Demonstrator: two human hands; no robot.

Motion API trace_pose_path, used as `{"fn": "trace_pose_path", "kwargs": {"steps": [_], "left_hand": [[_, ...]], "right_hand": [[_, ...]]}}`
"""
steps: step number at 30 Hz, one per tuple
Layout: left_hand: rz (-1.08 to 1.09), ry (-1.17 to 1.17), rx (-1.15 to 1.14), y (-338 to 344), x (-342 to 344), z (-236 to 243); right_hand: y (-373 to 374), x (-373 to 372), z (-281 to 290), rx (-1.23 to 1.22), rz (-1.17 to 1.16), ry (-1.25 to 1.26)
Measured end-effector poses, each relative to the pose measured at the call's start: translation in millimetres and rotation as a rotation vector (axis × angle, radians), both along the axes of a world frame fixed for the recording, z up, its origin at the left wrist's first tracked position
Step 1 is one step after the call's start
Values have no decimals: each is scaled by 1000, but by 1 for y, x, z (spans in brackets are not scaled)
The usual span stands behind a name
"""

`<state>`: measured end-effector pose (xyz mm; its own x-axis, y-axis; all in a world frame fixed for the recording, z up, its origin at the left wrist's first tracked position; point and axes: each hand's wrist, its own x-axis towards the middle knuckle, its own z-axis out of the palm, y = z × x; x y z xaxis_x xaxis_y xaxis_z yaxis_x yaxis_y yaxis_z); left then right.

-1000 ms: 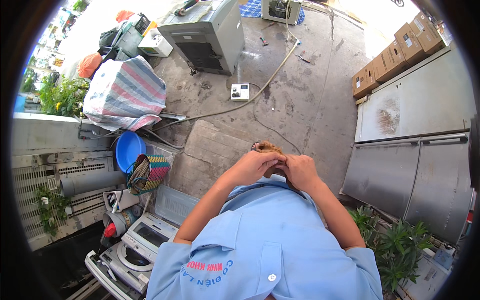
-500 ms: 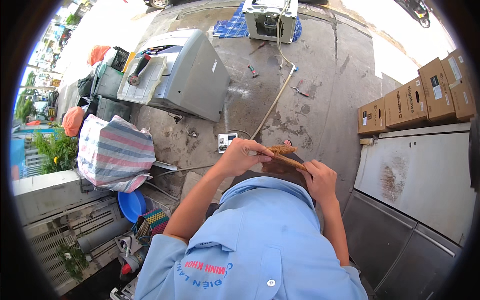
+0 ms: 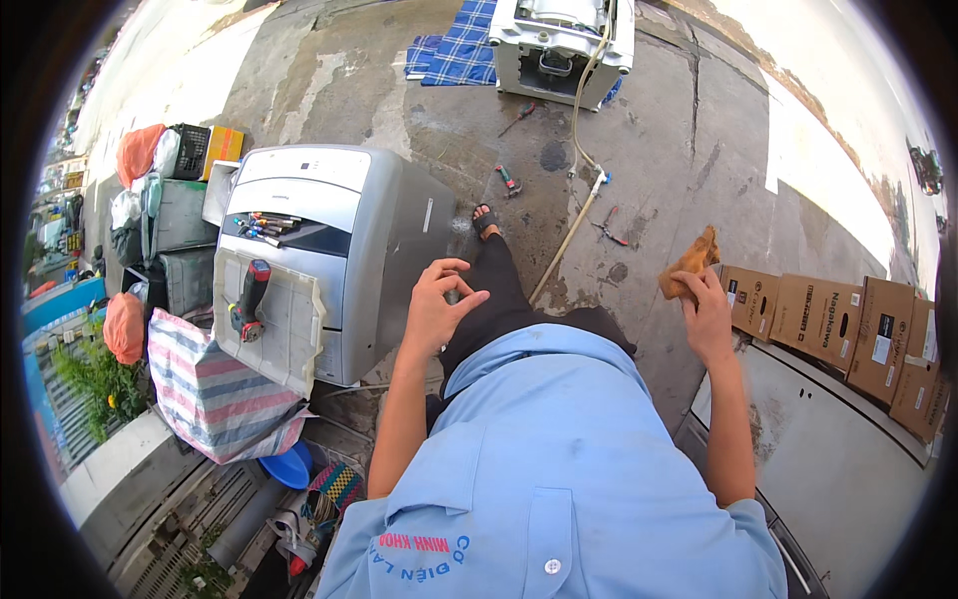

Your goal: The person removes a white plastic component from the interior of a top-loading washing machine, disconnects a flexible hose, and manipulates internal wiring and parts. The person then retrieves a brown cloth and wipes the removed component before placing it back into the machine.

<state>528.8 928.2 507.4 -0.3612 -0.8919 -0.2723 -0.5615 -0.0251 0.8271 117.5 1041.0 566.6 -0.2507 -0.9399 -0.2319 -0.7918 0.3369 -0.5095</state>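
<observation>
My right hand [image 3: 709, 317] is out to the right, its fingers closed on a crumpled brown rag [image 3: 693, 262] that sticks up above them. Over my left thigh is my left hand [image 3: 435, 307], thumb and fingers curved but apart, with nothing between them. Nearest to that hand stands a grey top-loading washing machine [image 3: 414, 225]. A pale panel [image 3: 274, 344] leans on its front, and a red-and-black cordless drill [image 3: 249, 299] rests on this panel. Several small tools [image 3: 267, 228] lie on the machine's top.
Ahead, a white machine [image 3: 609, 60] with an opened side stands near a blue checked cloth [image 3: 464, 45]. A hose [image 3: 569, 235], a hammer [image 3: 509, 182] and pliers [image 3: 611, 228] lie on the concrete. Cardboard boxes [image 3: 818, 314] line the right; a striped bag [image 3: 215, 394] sits left.
My hands have come apart; the rag, held by both before, is now only in my right hand, farther right. My left hand has let go. A sandaled foot now shows forward, and the view has shifted.
</observation>
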Motion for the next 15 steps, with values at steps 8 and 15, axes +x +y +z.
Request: {"fn": "trace_pose_path", "kwargs": {"steps": [8, 15], "left_hand": [[-759, 221, -73, -274, -130, 54], [-951, 52, 252, -430, -217, 37]], "right_hand": [[-207, 62, 68, -169, 143, -369], [-371, -5, 23, -162, 85, -268]]}}
